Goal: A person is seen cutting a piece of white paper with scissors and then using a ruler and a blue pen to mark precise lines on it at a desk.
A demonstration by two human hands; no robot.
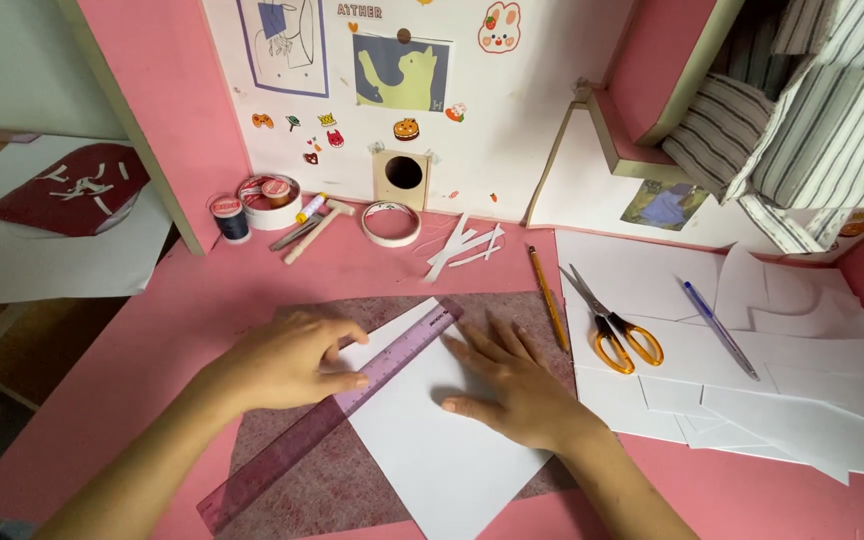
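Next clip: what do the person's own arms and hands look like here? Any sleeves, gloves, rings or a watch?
Both forearms are bare as far as the frame shows: no sleeves in view. The left hand and the right hand wear no gloves, and no rings, watch or bracelet show on fingers or wrists. The fingernails look short and unpainted. No markings are visible.
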